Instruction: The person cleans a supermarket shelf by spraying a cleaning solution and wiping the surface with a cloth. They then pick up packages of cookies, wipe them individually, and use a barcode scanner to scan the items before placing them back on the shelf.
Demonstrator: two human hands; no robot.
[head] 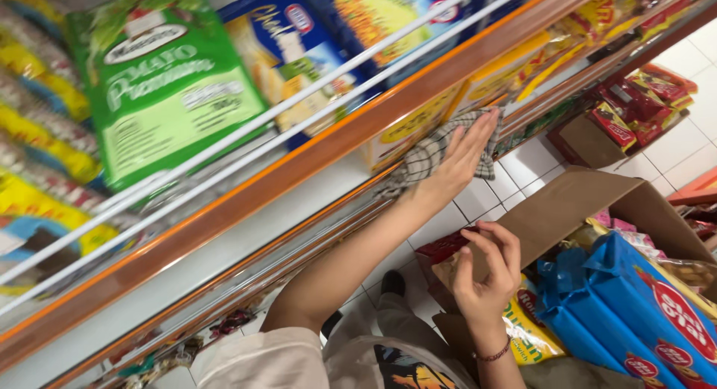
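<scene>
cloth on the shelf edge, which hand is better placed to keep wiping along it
Left. The left hand lies flat on the checked cloth against the orange shelf edge. The right hand is lower, at the cardboard box flap, apart from the shelf.

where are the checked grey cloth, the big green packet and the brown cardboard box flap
checked grey cloth (423, 159), head view, bare part left of the left hand
big green packet (168, 90), head view, front face
brown cardboard box flap (571, 206), head view, flap's middle

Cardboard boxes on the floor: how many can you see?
2. One open cardboard box sits beside the person's right hand, full of packets. A second box lies farther along the aisle, holding red packets. More may be hidden.
</scene>
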